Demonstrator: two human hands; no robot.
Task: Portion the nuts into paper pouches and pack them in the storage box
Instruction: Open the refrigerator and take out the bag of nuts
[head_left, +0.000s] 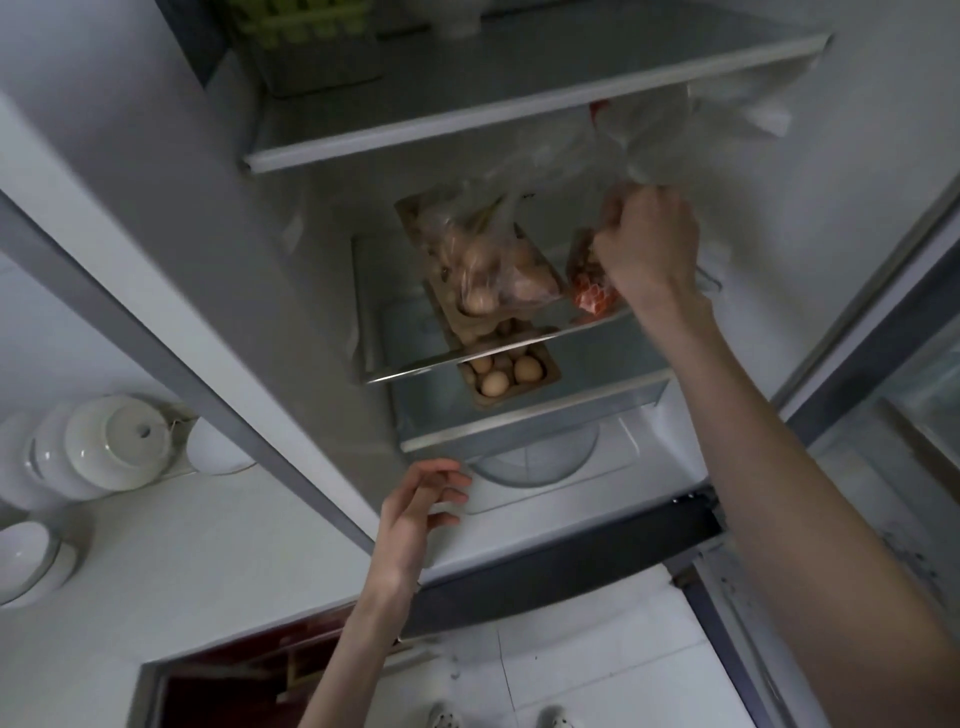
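I face an open fridge. My right hand (647, 244) reaches into the middle shelf and grips the gathered top of a clear plastic bag (498, 260) that holds round brown things, nuts or eggs, I cannot tell which. The bag hangs over a cardboard tray on the glass shelf (415, 366). My left hand (421, 512) hovers lower, near the fridge's bottom front edge, fingers apart and holding nothing. No paper pouches or storage box are in view.
A red packet (589, 299) lies beside my right wrist. An egg carton (506, 374) sits on the shelf below. A green crate (306, 31) stands on the top shelf. White bowls (111, 441) are stacked on the counter at the left. The fridge door (893, 395) stands open at the right.
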